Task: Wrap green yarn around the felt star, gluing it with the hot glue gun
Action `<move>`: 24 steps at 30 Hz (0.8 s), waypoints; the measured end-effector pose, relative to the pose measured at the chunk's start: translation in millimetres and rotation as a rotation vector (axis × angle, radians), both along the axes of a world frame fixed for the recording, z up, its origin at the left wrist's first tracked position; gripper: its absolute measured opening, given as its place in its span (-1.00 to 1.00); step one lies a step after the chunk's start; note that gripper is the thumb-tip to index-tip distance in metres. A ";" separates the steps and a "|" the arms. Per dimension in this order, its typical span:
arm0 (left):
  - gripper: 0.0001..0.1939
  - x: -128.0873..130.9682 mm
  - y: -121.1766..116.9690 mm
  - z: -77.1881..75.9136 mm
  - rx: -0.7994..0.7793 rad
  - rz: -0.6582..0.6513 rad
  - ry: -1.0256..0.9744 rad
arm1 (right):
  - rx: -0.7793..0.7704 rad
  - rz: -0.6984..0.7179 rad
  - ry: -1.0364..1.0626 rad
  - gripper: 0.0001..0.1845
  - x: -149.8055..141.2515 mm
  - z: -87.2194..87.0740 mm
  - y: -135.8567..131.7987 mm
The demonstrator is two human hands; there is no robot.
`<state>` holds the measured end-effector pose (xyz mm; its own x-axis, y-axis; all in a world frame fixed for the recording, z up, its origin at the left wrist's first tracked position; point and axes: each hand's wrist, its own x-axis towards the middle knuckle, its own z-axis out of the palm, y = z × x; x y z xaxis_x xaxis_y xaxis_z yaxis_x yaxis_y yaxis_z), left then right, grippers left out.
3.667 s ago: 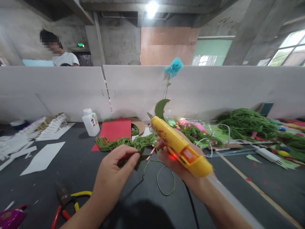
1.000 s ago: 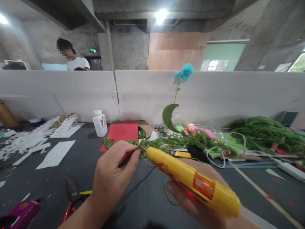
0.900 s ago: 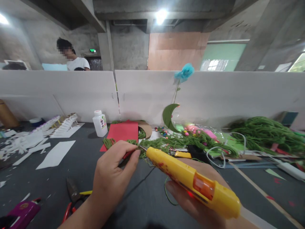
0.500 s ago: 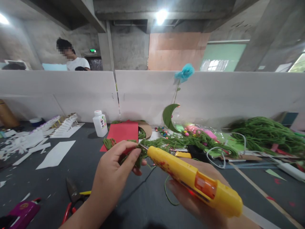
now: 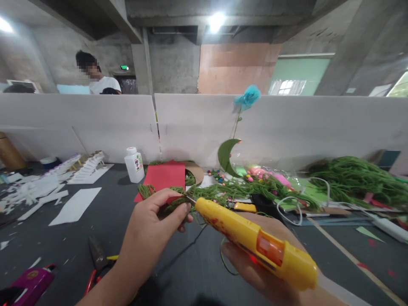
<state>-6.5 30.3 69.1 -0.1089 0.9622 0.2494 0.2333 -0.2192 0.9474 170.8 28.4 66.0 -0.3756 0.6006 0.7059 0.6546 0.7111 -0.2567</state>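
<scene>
A yellow glue gun point(image 5: 251, 240) fills my right hand point(image 5: 255, 263), which is closed around its handle; a red light glows on its underside. Its metal nozzle points left and meets the edge of a small dark green piece point(image 5: 174, 207) at my left fingertips. My left hand point(image 5: 153, 231) pinches that piece between thumb and forefinger; most of it is hidden by the fingers, so its exact kind cannot be told. A loop of green yarn point(image 5: 224, 257) hangs or lies below the glue gun.
Red card point(image 5: 165, 175), green yarn bundles point(image 5: 353, 178) and a yellow utility knife point(image 5: 245, 207) lie behind my hands. A white bottle point(image 5: 134, 165) stands left. Pliers point(image 5: 97, 255) lie front left. A green crescent point(image 5: 228, 157) with a blue flower point(image 5: 247, 97) stands at the partition. A person is beyond.
Since the earliest frame the glue gun has come down and left to the green piece. Over the last second it shifts only slightly, while my left fingers turn the piece.
</scene>
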 end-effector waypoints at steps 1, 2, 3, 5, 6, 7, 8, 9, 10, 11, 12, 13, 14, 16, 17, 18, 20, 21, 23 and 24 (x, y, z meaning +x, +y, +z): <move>-0.94 0.2 0.0 0.1 0.000 0.001 0.004 | -0.014 0.008 -0.006 -0.76 0.0 0.9 -0.4; -0.94 0.3 0.0 0.1 0.002 0.001 0.006 | -0.037 0.019 -0.021 -0.75 0.3 2.3 -0.9; -0.94 0.3 -0.1 -0.1 0.009 0.002 0.005 | -0.052 0.027 -0.033 -0.73 0.6 4.0 -1.4; -0.94 0.2 -0.1 -0.5 0.022 0.001 0.001 | -0.041 0.023 -0.050 -0.73 0.8 7.1 -1.8; -0.94 0.1 -0.1 -0.6 0.027 -0.001 0.001 | -0.028 0.017 -0.062 -0.74 0.6 8.3 -1.8; -0.94 0.1 -0.1 -0.7 0.031 0.000 0.003 | -0.008 0.005 -0.069 -0.75 0.3 9.1 -1.6; -0.94 0.1 0.0 -0.6 0.032 -0.003 0.006 | 0.005 -0.006 -0.078 -0.75 -0.1 9.6 -1.3; -0.94 0.1 0.1 -0.5 0.030 -0.003 0.009 | 0.014 -0.010 -0.089 -0.76 -0.3 9.9 -1.0; -0.94 0.1 0.4 -0.4 0.027 -0.007 0.011 | 0.022 -0.013 -0.098 -0.76 -0.3 10.2 -0.6; -0.94 0.1 0.6 -0.4 0.025 -0.009 0.011 | 0.036 -0.011 -0.109 -0.77 0.0 10.3 -0.2; -0.94 0.1 0.9 -0.4 0.024 -0.009 0.007 | 0.055 -0.010 -0.128 -0.78 0.6 10.5 0.3; -0.94 0.1 1.2 -0.6 0.021 -0.009 0.003 | 0.085 -0.014 -0.142 -0.78 1.2 10.7 0.7; -0.94 0.0 1.4 -0.8 0.019 -0.008 -0.001 | 0.115 -0.017 -0.162 -0.79 1.9 10.9 1.2; -0.94 -0.1 1.4 -1.4 0.020 -0.008 -0.006 | 0.174 -0.024 -0.194 -0.80 3.0 11.0 2.1; -0.94 -0.1 1.1 -1.7 0.018 -0.009 -0.005 | 0.183 -0.017 -0.215 -0.82 3.1 11.0 2.6; -0.94 -0.2 0.8 -1.8 0.015 -0.011 -0.002 | 0.194 -0.020 -0.219 -0.83 3.0 11.0 2.9; -0.94 -0.3 0.1 -1.8 0.013 -0.009 0.004 | 0.205 -0.033 -0.215 -0.84 2.2 11.2 3.0; -0.94 -0.4 -0.1 -1.7 0.013 -0.007 0.008 | 0.201 -0.040 -0.209 -0.83 1.6 11.4 2.7; -0.93 -0.5 0.0 -1.4 0.022 0.000 0.020 | 0.169 -0.043 -0.189 -0.82 0.8 12.0 1.4; -0.94 -0.5 0.3 -1.4 0.030 0.002 0.027 | 0.131 -0.036 -0.180 -0.81 0.7 12.2 0.4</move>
